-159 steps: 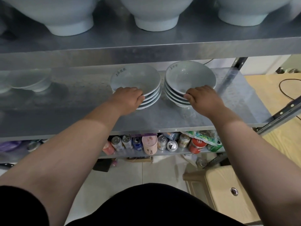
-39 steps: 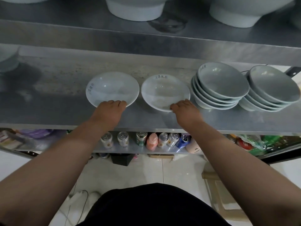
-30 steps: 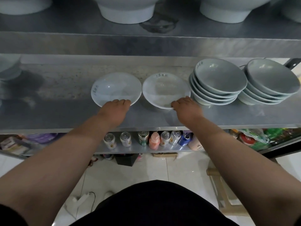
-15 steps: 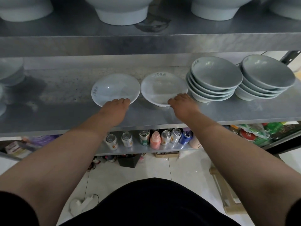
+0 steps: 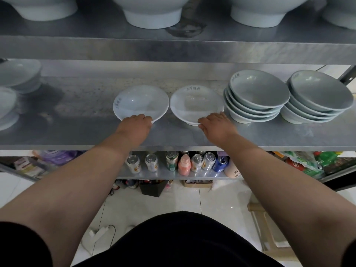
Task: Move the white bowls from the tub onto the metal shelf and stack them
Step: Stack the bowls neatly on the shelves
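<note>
Two single white bowls sit side by side on the metal shelf (image 5: 81, 132). My left hand (image 5: 135, 125) grips the near rim of the left bowl (image 5: 139, 102). My right hand (image 5: 216, 124) holds the near rim of the right bowl (image 5: 196, 104). To the right stand two stacks of several white bowls, one stack (image 5: 254, 97) beside the right bowl and another stack (image 5: 317, 97) near the shelf's end. The tub is out of view.
Large white bowls (image 5: 152, 10) stand on the upper shelf just above. More bowls (image 5: 17, 79) sit at the shelf's far left. Drink cans (image 5: 151, 162) and bottles line the lower shelf. A wooden stool (image 5: 269, 237) stands on the tiled floor at lower right.
Five seconds ago my hands rested on the two stacks. They now hold two single bowls placed left of those stacks. In the last second the hands and bowls barely shifted.
</note>
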A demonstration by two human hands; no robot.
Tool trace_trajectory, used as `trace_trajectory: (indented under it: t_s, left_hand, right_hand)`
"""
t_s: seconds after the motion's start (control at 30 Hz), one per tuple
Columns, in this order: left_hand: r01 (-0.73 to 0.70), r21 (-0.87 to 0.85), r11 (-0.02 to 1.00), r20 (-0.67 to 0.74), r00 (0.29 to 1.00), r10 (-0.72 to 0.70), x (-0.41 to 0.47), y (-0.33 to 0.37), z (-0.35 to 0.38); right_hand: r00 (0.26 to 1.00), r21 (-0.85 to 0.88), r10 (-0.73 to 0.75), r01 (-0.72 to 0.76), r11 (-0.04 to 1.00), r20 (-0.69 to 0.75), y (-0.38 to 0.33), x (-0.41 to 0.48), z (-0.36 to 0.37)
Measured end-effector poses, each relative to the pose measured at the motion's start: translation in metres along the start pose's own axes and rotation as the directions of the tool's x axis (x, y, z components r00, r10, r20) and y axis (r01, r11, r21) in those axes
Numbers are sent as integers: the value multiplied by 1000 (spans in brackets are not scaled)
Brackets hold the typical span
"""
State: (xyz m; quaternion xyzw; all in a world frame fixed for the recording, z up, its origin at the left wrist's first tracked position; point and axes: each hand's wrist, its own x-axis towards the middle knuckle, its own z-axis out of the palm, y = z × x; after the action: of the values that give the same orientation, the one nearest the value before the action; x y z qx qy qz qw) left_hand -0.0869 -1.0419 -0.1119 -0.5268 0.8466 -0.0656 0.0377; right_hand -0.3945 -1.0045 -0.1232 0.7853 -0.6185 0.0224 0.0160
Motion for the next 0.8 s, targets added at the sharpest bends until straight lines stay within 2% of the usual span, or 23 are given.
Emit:
trace_trajectory:
  t_s: [0.17,0.3,0.4,0.53,0.67,0.73,0.8]
  left_hand:
    - [47,-7,999,67,997,-47,0,-7,-11]
    - [88,-79,993,-102,990,-96,6,-14,-35]
    - [15,-104,994,-240,970,-40,11,-1,-52]
    - [-32,-103,994,-336,942,-4,24,24,-71]
    - [-92,-81,992,-333,941,60,37,52,-77]
    - [-159,-66,985,-317,939,131,41,72,-77]
    - [-222,-49,974,-299,933,198,45,89,-72]
  right_hand:
    - [1000,71,-6,6,997,2,0,1,-1]
    - [999,91,-26,22,996,39,-3,2,-2]
    - [998,124,-66,66,990,-4,-8,4,1]
    - [983,145,-152,167,975,-106,-8,1,4]
    - [976,137,-116,143,980,-186,2,-19,0]
    - [947,121,-75,118,986,-313,18,-29,-6]
    - [881,78,-42,89,993,-470,38,-36,-18]
